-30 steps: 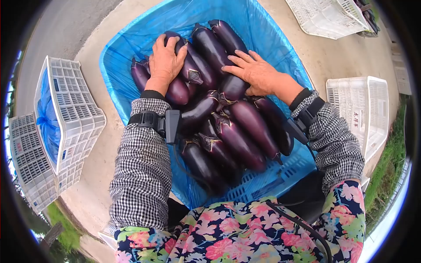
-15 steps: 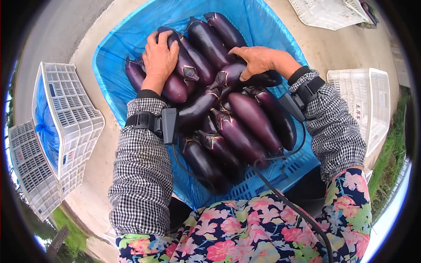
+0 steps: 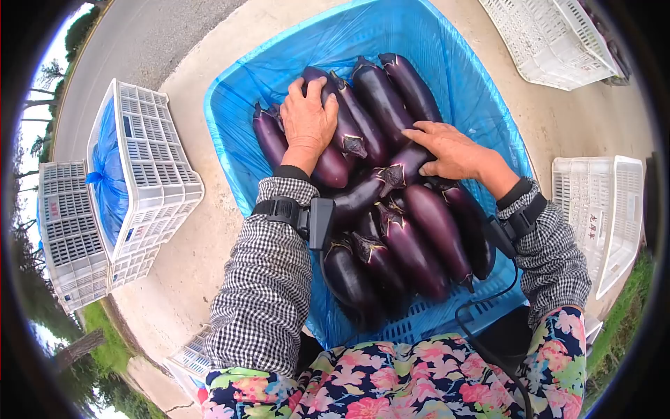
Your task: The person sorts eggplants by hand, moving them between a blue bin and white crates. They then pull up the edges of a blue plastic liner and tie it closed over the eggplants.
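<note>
Eggplants (image 3: 438,227) in a basket (image 3: 419,313) with blue plastic lining (image 3: 481,84)

In the head view, the eggplants lie close together and partly one upon another, inside the basket, just in front of the flowered clothes (image 3: 391,380). The left hand (image 3: 306,126) rests on one eggplant (image 3: 347,131) in the far left part of the basket; its fingers are bent over this eggplant, and the thumb stands apart from them. Whether it grips firmly, I cannot tell. The right hand (image 3: 450,150) lies spread on another eggplant (image 3: 413,157), nearer to the middle, with its thumb parted from the fingers. Above the hands are checked sleeves (image 3: 265,286), each with a black band (image 3: 279,209) and a small box (image 3: 321,223). On the left side, white crates (image 3: 157,153) stand together, and a knotted blue bag (image 3: 109,185) shows in one of them. On the right, one white crate (image 3: 585,202) stands near the basket, and another one (image 3: 551,45) is farther away, at the top. Beneath is pale ground (image 3: 192,279).
</note>
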{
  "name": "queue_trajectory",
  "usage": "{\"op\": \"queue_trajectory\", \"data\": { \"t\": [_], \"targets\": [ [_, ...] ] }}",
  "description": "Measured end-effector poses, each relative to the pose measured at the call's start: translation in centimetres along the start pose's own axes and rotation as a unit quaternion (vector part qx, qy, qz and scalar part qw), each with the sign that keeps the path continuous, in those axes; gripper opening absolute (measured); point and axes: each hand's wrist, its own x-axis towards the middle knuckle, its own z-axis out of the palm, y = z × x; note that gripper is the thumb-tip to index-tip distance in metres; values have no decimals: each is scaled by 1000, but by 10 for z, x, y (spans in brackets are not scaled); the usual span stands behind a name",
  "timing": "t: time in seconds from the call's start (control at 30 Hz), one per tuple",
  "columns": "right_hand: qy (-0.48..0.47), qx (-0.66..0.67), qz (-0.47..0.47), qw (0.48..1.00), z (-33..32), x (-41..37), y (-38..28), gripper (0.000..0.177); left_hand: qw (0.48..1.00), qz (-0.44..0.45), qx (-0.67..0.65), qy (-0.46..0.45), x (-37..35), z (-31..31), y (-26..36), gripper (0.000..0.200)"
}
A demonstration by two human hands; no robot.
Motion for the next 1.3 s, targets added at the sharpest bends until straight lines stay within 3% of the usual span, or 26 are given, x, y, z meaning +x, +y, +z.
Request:
{"op": "queue_trajectory", "data": {
  "t": [0.03,0.1,0.17,0.23,0.3,0.33,0.37,0.47,0.5,0.53,0.63,0.73,0.77,0.83,0.9,0.97,1.03,1.1,1.13,1.17,1.2,1.23,1.3],
  "targets": [
    [4,2,-5,1000,-3,9,-3,77,1000,1,6,2,0,1,-4,34],
    [186,266,-23,946,-15,39,-15,73,997,-16,-76,-20,3,1,-9,34],
    [253,304,-26,918,-5,89,-34,73,991,-46,-112,-51,9,-6,-12,33],
    [211,206,-27,955,29,130,-65,71,983,-57,-129,-120,12,-8,-21,38],
    [221,130,-55,965,24,120,-80,68,971,-126,-195,-60,6,-10,-11,45],
    [211,104,-32,971,22,120,-80,66,980,-113,-138,-91,4,-6,-13,51],
    [229,119,-24,966,25,123,-77,62,991,-85,-63,-81,0,-4,-5,53],
    [214,206,-28,955,29,127,-67,60,996,-71,-1,-61,2,6,3,51],
    [126,237,-25,963,11,114,-63,60,995,-75,1,-63,1,3,6,51],
    [-10,231,4,973,-34,76,-71,60,996,-63,9,-70,1,2,4,53],
    [114,89,-83,986,-55,-18,-56,57,997,-21,67,-36,-4,12,-4,55],
    [156,94,-1,983,-92,-145,-57,55,990,-68,31,-120,1,-4,-2,59],
    [202,85,130,967,-86,-232,-28,55,988,-74,15,-137,4,-4,-1,61],
    [314,92,307,894,-63,-344,-19,51,983,-67,58,-162,4,-19,9,63],
    [493,145,429,743,-1,-443,-21,47,983,-50,63,-167,-3,-33,21,65],
    [562,131,542,611,76,-522,-48,50,984,-27,64,-164,-14,-37,32,67],
    [507,40,663,549,156,-567,-107,55,987,43,32,-150,-25,-16,31,66],
    [468,55,702,533,222,-583,-165,58,979,63,15,-191,-38,-22,63,60],
    [444,136,716,522,249,-585,-186,60,976,95,2,-194,-42,-7,68,57],
    [441,81,671,591,284,-587,-197,60,970,118,-14,-211,-53,-15,91,57],
    [333,-61,631,698,281,-585,-214,59,962,147,-56,-222,-64,-19,115,56],
    [325,-105,636,692,275,-578,-220,59,953,172,-97,-231,-75,-26,140,55],
    [389,-54,648,652,290,-580,-202,62,928,255,-149,-228,-95,-30,187,52]
  ]
}}
